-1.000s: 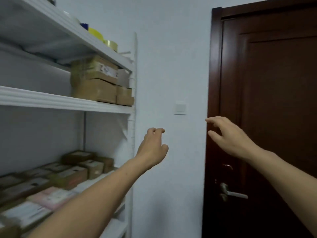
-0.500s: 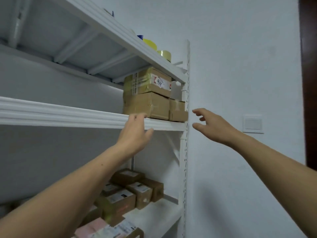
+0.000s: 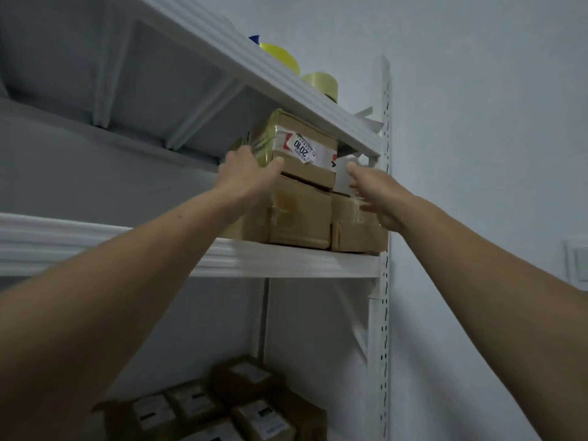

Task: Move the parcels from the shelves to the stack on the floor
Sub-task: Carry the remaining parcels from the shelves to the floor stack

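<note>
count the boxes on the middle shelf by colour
brown: 3 (labelled box, big box under it, small box at right)
white: 1 (white box on the small box)
total: 4

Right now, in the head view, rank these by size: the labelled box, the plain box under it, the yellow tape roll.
Largest: labelled box and plain box, which look alike, so unranked.
Smallest: yellow tape roll, partly hidden.
</note>
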